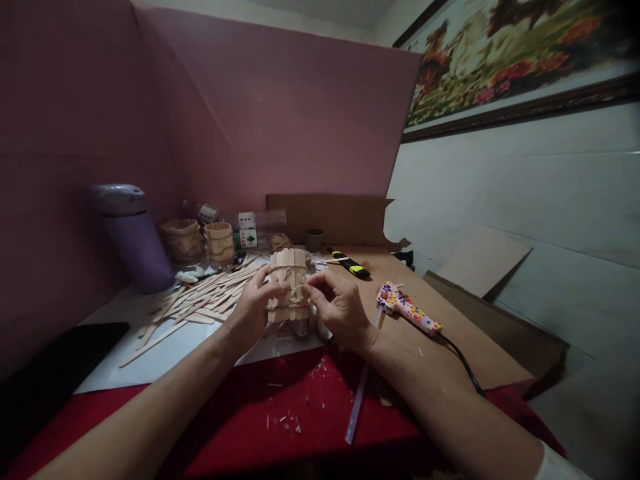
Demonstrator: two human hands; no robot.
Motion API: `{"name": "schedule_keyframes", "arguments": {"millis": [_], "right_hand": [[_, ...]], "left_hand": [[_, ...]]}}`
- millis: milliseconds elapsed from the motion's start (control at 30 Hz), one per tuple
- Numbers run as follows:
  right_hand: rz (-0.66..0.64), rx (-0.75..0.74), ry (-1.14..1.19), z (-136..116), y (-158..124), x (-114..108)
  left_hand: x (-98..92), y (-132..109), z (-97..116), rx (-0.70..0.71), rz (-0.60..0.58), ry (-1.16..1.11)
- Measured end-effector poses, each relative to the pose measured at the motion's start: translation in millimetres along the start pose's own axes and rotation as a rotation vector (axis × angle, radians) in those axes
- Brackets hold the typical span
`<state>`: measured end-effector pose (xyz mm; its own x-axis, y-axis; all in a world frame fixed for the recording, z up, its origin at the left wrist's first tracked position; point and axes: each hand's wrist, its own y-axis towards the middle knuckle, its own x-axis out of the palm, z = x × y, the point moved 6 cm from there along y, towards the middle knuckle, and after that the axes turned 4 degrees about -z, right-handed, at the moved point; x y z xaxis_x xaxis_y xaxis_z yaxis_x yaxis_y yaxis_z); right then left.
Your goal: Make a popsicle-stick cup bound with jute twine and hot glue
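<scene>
A small round holder made of upright wooden craft sticks [289, 270], with twine bands near its top and bottom, stands in front of me. My left hand [259, 300] is wrapped round its left side, thumb across the front. At its right side, my right hand [336, 303] has thumb and forefinger pinched together against the front surface. Whatever lies between those fingertips is too small to make out. Below the holder, partly hidden, are the metal-looking loops of scissors [301, 328].
Loose craft sticks [200, 300] are heaped at left, beside a purple bottle [135, 247]. Two similar holders [219, 243] stand behind. At right, a flowered glue gun [407, 308] with a clear glue stick [357, 407] and a yellow-black utility knife [353, 265] lie on cardboard [450, 353].
</scene>
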<state>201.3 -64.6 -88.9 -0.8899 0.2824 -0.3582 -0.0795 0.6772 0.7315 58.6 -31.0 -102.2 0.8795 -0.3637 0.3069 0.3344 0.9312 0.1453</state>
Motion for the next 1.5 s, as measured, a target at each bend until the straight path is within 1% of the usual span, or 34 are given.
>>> {"name": "schedule_keyframes", "arguments": {"millis": [200,367,467,667,733,867,1000,1133,1500], "right_hand": [[-0.016,0.034,0.023,0.8,0.8,0.7],[-0.002,0.121,0.122,10.1,1.8,2.7],[0.005,0.144,0.167,13.8,2.4,3.8],[0.013,0.185,0.231,16.7,3.2,3.8],[0.016,0.197,0.270,17.2,4.2,3.9],[0.008,0.212,0.334,18.0,6.2,5.0],[0.014,0.216,0.354,18.6,6.2,5.0],[0.014,0.224,0.365,19.9,5.4,5.4],[-0.003,0.219,0.411,18.9,5.8,6.6]], "left_hand": [[2.5,0.8,-0.3,0.002,-0.032,-0.008],[1.8,2.1,-1.5,0.028,-0.057,0.001],[2.5,2.0,-1.5,0.029,-0.070,-0.018],[9.5,1.8,-0.6,0.024,-0.166,-0.103],[9.9,1.9,-0.8,0.028,-0.178,-0.110],[7.5,1.6,-1.0,0.032,-0.141,-0.087],[4.2,2.5,-0.7,0.045,-0.093,-0.018],[1.3,3.9,-2.3,0.036,-0.062,-0.002],[3.9,1.0,-1.0,0.023,-0.073,-0.010]]}}
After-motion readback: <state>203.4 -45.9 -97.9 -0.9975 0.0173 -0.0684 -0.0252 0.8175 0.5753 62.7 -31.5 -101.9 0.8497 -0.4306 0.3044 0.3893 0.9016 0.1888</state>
